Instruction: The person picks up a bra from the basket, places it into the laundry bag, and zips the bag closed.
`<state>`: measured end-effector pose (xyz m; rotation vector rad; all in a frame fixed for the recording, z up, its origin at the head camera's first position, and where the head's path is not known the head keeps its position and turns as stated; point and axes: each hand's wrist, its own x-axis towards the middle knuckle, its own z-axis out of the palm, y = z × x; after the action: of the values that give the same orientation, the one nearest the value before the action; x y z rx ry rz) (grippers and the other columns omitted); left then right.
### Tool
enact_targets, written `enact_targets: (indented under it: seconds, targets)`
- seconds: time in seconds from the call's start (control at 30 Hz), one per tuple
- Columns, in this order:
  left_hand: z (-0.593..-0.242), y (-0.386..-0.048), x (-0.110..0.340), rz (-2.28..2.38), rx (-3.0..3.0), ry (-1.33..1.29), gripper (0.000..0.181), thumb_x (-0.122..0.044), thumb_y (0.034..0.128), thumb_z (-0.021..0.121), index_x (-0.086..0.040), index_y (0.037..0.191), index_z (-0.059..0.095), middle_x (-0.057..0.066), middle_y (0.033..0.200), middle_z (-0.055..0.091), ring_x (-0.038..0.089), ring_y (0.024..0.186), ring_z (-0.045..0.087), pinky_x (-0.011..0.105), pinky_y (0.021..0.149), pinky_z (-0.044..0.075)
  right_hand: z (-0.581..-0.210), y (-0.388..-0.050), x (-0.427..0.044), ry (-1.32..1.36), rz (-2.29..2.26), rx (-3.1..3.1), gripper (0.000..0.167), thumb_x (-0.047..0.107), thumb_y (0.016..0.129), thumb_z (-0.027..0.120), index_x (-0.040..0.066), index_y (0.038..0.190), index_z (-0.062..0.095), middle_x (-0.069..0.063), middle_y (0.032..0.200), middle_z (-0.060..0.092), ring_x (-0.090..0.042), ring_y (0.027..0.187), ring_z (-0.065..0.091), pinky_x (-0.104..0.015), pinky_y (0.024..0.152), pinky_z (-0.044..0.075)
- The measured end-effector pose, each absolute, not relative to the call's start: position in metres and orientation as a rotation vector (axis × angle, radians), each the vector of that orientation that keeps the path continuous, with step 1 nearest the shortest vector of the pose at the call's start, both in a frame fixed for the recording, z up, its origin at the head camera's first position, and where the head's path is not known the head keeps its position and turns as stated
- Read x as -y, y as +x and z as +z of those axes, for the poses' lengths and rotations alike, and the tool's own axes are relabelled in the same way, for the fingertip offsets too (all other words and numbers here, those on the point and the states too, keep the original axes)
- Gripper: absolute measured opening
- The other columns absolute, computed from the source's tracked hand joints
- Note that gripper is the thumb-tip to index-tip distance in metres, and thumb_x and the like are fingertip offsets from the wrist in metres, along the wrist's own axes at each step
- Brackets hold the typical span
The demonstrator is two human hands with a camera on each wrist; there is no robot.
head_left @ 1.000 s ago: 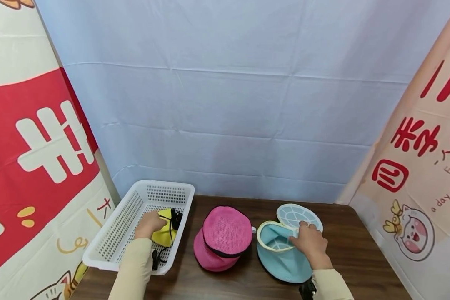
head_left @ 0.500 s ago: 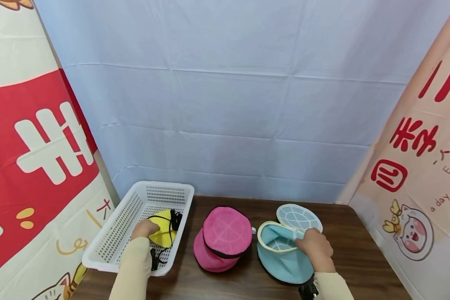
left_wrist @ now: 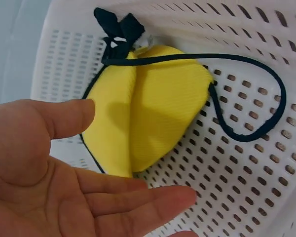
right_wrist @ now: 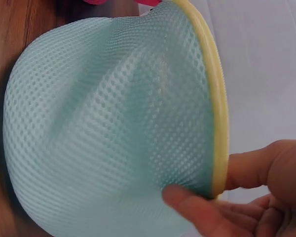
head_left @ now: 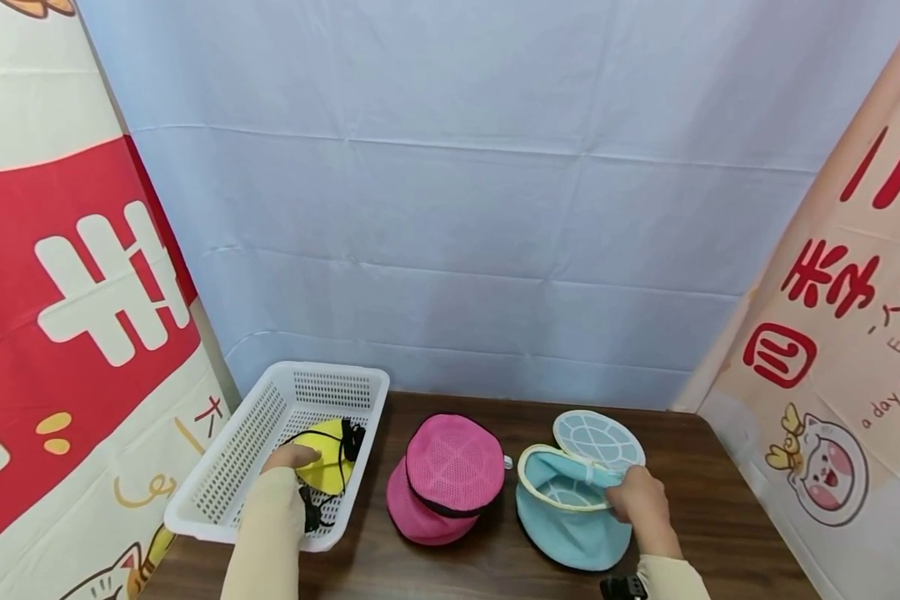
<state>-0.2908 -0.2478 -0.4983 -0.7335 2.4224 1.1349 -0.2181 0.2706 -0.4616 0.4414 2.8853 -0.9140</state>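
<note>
In the head view a yellow fabric piece with dark cord lies in the white basket. My left hand is beside it, thumb and fingers extended; the thumb tip overlaps its edge in the left wrist view, and contact is unclear. A light-blue mesh laundry bag stands on the table with its round mouth uncovered and its lid folded back behind. My right hand pinches the cream-yellow rim of this bag between thumb and fingers.
Between the basket and the blue bag stands a pink mesh bag with black trim. The brown wooden table ends at a pale blue cloth backdrop. Printed cloths hang at both sides.
My right hand has moved right and slightly nearer along the blue bag's rim, and the mouth looks wider. My left hand has drawn back a little leftward from the yellow fabric piece.
</note>
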Motion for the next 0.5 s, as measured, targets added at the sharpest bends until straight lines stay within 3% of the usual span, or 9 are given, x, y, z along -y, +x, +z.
enact_targets:
  seconds: [0.27,0.5]
  targets:
    - [-0.507,-0.293,0.253,1.187,-2.428,-0.710,0.053,-0.020,0.0925,0.051,0.022,0.123,0.039,0.039,0.122,0.040,0.049,0.110,0.043,0.052,0.090,0.039,-0.468,-0.214,-0.276,0.546,-1.049,-2.837,0.027,0.015,0.076,0.054,0.014,0.051,0.047,-0.003,0.048,0.054,-0.020,0.048,0.054,-0.031,0.045,0.037]
    - [-0.517,-0.301,0.254,1.183,-2.416,-0.715,0.050,-0.017,0.0928,0.051,0.022,0.122,0.039,0.038,0.120,0.042,0.048,0.107,0.045,0.051,0.087,0.041,-0.475,-0.214,-0.285,0.566,-1.176,-2.781,0.032,0.021,0.080,0.052,0.015,0.049,0.049,-0.003,0.050,0.056,-0.018,0.050,0.056,-0.031,0.048,0.039]
